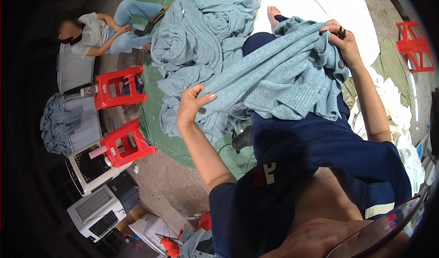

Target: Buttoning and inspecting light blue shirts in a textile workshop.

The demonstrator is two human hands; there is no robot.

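A blue-green knit garment (288, 77) is drawn taut between a person's two hands, draped across the lap in dark trousers. Beyond the right hand (344, 42) a white sheet (338, 6) opens out toward the top edge; on the left side, a heap of matching knitwear (196, 34) crowds in close behind the stretched cloth, spread over a green sheet (157, 120). Red stools (120, 88) stand well apart, past that sheet's border.

The left hand (190, 104), low and out to the side on a bent arm, pinches one edge, thumb on top and fingers curled beneath. The right, raised higher, pinches the other end between thumb and fingers, near a dark button (341, 64).

A small dark object (341, 32) juts from the right hand, possibly a tool, too small to identify. Folds hide the left hand's fingertips, and the fisheye's black rim cuts off the corners.
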